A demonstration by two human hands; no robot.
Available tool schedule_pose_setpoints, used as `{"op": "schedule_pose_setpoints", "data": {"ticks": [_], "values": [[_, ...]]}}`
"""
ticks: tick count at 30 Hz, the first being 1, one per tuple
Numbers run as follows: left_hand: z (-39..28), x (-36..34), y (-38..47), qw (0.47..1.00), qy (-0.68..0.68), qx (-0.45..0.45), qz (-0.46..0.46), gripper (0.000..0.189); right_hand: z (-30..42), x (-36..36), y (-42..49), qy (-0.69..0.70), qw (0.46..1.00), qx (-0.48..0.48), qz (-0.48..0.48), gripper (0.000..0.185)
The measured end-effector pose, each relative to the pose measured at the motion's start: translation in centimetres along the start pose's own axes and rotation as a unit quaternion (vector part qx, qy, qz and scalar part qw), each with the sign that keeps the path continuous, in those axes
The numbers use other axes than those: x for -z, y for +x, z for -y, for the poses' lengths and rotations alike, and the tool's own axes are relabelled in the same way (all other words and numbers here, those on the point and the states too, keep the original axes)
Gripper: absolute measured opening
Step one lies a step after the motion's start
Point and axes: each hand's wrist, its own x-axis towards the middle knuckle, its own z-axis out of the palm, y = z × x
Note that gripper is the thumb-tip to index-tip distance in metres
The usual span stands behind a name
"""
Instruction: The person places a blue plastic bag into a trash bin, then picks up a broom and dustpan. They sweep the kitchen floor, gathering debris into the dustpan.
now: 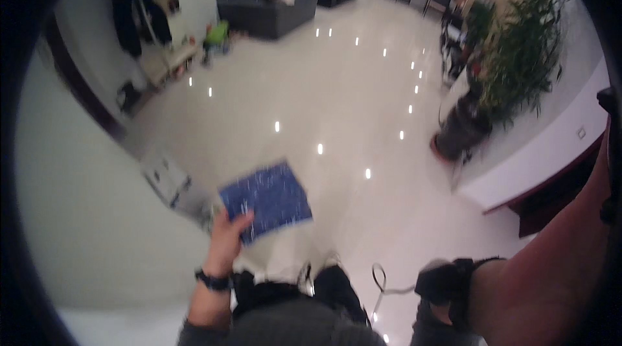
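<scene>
My left hand (228, 236) grips a flat, roughly rectangular blue item (272, 195) by its near left corner. The thumb lies on its upper face, which has small pale marks; whether it is a thin book, a pouch or a packet cannot be made out. A dark band circles my left wrist. My right forearm comes in from the right edge, with a black device (444, 280) strapped at the wrist. Most of my right hand (436, 264) is hidden behind this device, so its fingers do not show. A thin looped cable (380, 278) runs to the device.
Shiny pale tiles (340, 103) cover the floor. A leafy plant in a dark pot (466, 122) stands along the right wall. A whitish box-like object (167, 178) sits by the left wall. A dark grey sofa (272, 13) and a bench (167, 61) are farther off.
</scene>
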Motion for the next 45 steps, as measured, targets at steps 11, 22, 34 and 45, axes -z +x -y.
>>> {"op": "schedule_pose_setpoints", "data": {"ticks": [11, 22, 34, 45], "values": [[-9.0, 22.7, -11.4, 0.980, 0.008, 0.019, -0.197, 0.040, -0.3, -19.7, 6.5, 0.033, 0.998, -0.008, -0.054, 0.055], [-27.1, 52.9, -15.5, 0.912, 0.031, -0.039, -0.407, 0.041, -1.1, -60.4, 4.3, 0.244, 0.961, -0.121, -0.052, 0.057], [-44.6, 71.4, 3.0, 0.878, 0.028, -0.123, -0.461, 0.046, -12.7, -93.5, 13.6, 0.454, 0.889, -0.060, -0.017, 0.061], [-50.2, 84.7, 21.7, 0.854, 0.002, -0.131, -0.504, 0.041, -31.3, -117.2, 18.1, 0.528, 0.847, 0.049, -0.017, 0.064]]}}
